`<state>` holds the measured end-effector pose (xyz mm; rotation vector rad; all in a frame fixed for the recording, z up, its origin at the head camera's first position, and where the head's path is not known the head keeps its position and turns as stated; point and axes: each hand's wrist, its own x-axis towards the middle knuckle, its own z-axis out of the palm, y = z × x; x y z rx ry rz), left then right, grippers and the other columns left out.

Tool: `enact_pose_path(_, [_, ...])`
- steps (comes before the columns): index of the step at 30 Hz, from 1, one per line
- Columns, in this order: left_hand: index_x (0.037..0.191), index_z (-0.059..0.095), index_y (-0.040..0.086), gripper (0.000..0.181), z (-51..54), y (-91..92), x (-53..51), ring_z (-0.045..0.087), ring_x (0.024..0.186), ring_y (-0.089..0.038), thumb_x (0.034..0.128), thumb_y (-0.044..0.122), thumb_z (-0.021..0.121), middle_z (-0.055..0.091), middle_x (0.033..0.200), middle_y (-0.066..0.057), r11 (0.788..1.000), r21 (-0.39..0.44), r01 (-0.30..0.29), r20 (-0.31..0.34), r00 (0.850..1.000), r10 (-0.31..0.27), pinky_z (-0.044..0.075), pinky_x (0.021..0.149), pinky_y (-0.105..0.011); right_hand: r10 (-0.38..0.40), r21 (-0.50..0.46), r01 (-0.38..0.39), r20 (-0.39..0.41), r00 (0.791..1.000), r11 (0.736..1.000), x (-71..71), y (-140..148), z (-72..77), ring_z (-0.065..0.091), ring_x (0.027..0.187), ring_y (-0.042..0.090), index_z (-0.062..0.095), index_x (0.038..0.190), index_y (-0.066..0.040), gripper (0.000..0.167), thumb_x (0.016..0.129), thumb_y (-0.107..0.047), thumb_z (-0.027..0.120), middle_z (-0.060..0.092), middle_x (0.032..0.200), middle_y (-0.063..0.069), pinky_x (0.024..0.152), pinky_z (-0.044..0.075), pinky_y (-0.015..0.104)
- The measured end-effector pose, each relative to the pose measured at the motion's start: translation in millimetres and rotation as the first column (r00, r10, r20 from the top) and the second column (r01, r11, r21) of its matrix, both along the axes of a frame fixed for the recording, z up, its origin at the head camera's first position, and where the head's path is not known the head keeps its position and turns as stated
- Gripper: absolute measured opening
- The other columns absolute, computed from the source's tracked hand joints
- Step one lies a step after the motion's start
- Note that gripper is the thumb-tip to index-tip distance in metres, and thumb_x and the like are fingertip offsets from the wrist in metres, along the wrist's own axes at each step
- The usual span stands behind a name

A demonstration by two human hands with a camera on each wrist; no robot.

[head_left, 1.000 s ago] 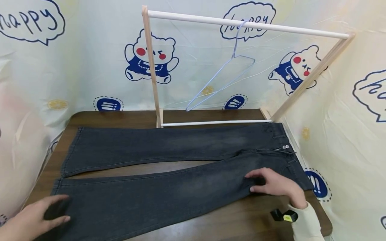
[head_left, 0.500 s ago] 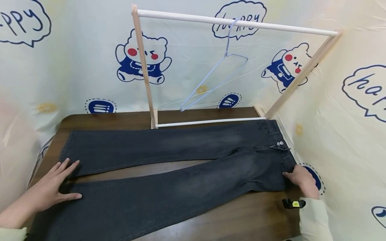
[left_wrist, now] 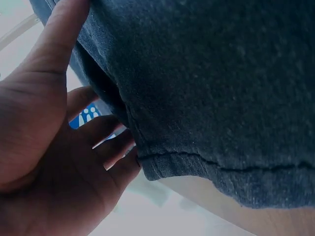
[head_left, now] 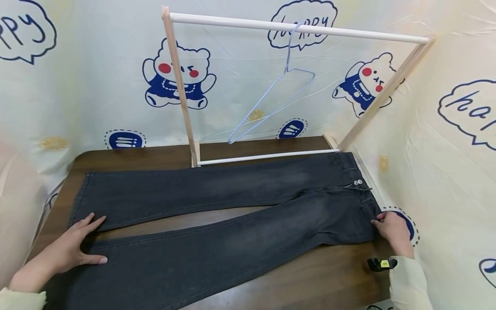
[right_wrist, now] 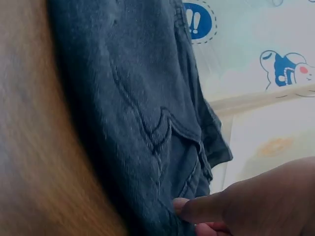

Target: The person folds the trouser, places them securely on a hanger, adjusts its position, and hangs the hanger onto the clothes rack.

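Dark grey jeans (head_left: pixel 248 241) lie flat across the table, waistband at the right and leg hems at the left. My left hand (head_left: pixel 69 249) rests on the hem ends with fingers spread; in the left wrist view, a stitched hem (left_wrist: pixel 182 160) lies beside its extended fingers. At the near corner of the waistband, my right hand (head_left: pixel 395 232) pinches the denim between thumb and fingers. The right wrist view shows that thumb (right_wrist: pixel 202 209) on the cloth near a pocket seam; the other fingers are mostly hidden.
Behind the jeans stands a wooden rack with a white top bar (head_left: pixel 232 23) and a low white bar (head_left: pixel 267 157). A light blue wire hanger (head_left: pixel 257 105) hangs from it. Printed cloth walls (head_left: pixel 457 172) enclose the brown table (head_left: pixel 310 275).
My right hand has moved right, from the upper leg to the waistband corner, and now pinches it. The left hand has moved up and right onto the hems. The view has shifted slightly.
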<state>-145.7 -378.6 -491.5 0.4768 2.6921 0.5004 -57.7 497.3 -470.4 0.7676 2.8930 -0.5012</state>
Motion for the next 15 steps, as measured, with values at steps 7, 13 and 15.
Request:
enact_pose_path(7, [0.153,0.023,-0.014,0.122,-2.1,-5.0,1.0,0.017,0.13,-0.075,0.0686,0.04,0.092,0.013,0.151,-0.051,1.0,0.021,-0.02,0.006,1.0,0.02,0.03,0.092,-0.083,-0.038,0.028,0.038,-0.022,0.999,0.999,-2.0,3.2,1.6,0.06,0.074,0.036,0.065,0.078,-0.002,0.022,0.095,-0.015,0.059,0.064,0.083,0.023,0.057,0.046,0.05])
enact_pose_path(13, [0.155,0.016,-0.013,0.125,-6.4,-11.0,3.4,0.01,0.133,-0.075,0.0693,0.036,0.092,0.005,0.152,-0.05,0.998,0.053,-0.037,0.025,0.999,0.036,0.029,0.09,-0.084,-0.062,0.104,0.065,-0.028,0.998,0.992,0.8,3.9,-0.4,0.06,0.084,0.059,0.06,0.075,0.007,0.028,0.094,-0.009,0.047,0.06,0.091,0.041,0.063,0.047,0.072])
enact_pose_path(15, [0.156,0.014,-0.012,0.125,-7.3,-12.2,4.1,0.006,0.134,-0.075,0.07,0.035,0.092,0.002,0.153,-0.05,0.997,0.066,-0.044,0.032,0.999,0.042,0.028,0.09,-0.084,-0.076,0.114,0.079,-0.038,0.996,0.99,0.7,4.8,-2.4,0.059,0.087,0.063,0.061,0.079,0.011,0.028,0.093,-0.008,0.046,0.059,0.094,0.045,0.063,0.047,0.072])
